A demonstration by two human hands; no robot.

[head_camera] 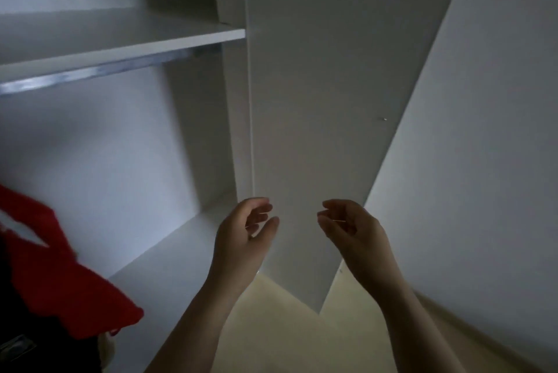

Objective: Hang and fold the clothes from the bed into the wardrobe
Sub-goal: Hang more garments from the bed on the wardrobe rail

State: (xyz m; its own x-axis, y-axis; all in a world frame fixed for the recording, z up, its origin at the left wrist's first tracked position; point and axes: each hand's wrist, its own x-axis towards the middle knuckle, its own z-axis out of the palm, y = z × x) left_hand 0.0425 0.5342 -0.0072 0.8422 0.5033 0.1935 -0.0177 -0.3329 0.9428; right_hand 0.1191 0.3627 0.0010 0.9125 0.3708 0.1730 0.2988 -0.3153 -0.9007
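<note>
White board wardrobe (187, 143) fills the head view, seen close up in dim light. A shelf (126, 40) crosses the upper left, with a metal hanging rail (90, 72) just under it. An open door (308, 101) stands edge-on in the middle. My left grip (241, 236) and right grip (350, 230) are raised in front of that door's lower end, near each other, fingers loosely curled, both empty. A red garment (60, 276) sits at the lower left edge, blurred, over something dark; I cannot tell whether it is on a hanger. The bed is out of sight. Pale floor (271, 330) shows below.

Risks, as I judge them: with neither grip on the red garment, it could slide down if only draped. Reaching left, my arm could knock the door edge and swing it. Poor light may make me miss the rail.
</note>
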